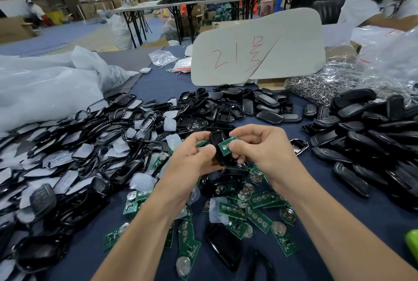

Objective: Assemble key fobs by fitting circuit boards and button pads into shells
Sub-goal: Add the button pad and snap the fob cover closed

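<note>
You hold a black shell (214, 140) and a green circuit board (226, 146) above the blue table (321, 174).
Your left hand (192, 163) curls round the shell. Your right hand (264, 151) pinches the board, which touches the shell's side. A pile of green boards (255, 208) lies right under your hands.

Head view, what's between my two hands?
A black shell in the left hand and a green circuit board pinched by the right hand, seen in the head view.
</note>
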The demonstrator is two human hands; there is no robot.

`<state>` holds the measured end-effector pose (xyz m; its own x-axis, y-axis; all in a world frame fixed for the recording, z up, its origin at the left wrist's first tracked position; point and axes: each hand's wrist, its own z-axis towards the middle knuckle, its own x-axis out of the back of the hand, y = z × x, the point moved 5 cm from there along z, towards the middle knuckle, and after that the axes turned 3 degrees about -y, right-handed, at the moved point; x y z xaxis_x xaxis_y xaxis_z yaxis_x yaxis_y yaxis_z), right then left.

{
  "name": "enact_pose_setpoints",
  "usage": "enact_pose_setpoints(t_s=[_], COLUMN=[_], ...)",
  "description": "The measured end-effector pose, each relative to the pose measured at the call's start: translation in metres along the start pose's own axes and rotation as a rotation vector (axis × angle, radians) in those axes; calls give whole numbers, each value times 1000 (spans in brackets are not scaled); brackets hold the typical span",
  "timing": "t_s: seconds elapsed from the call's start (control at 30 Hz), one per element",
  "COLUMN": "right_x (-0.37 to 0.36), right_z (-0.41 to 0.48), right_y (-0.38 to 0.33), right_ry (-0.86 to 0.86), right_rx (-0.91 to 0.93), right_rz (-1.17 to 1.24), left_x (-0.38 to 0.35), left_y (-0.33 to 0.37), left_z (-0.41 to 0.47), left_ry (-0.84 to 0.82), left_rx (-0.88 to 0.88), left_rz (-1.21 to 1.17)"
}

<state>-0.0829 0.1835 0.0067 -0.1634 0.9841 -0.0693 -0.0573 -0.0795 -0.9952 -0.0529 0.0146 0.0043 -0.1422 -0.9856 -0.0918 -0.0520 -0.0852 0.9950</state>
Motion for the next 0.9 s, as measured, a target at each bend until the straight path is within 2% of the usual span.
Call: enact_pose_setpoints(t_s=[0.07, 0.23, 0.43, 0.7, 0.9], right_x=[0, 0, 2, -5, -9], right_z=[-1, -5, -4, -7, -12], right_y=[-1, -3, -8, -13, -16], right_ry=[13, 82, 120, 48, 70], right_rx=[10, 69, 183, 200, 237], right_rz=[-18, -262, -243, -374, -457], left_x=[2, 11, 16, 16, 17], left_y=[0, -2, -1, 3, 3], left_z=[-1, -4, -4, -6, -5], left_ry=[35, 197, 278, 238, 195], left_rx=[-8, 40, 46, 13, -6], left_rz=[-21, 12, 53, 159, 188])
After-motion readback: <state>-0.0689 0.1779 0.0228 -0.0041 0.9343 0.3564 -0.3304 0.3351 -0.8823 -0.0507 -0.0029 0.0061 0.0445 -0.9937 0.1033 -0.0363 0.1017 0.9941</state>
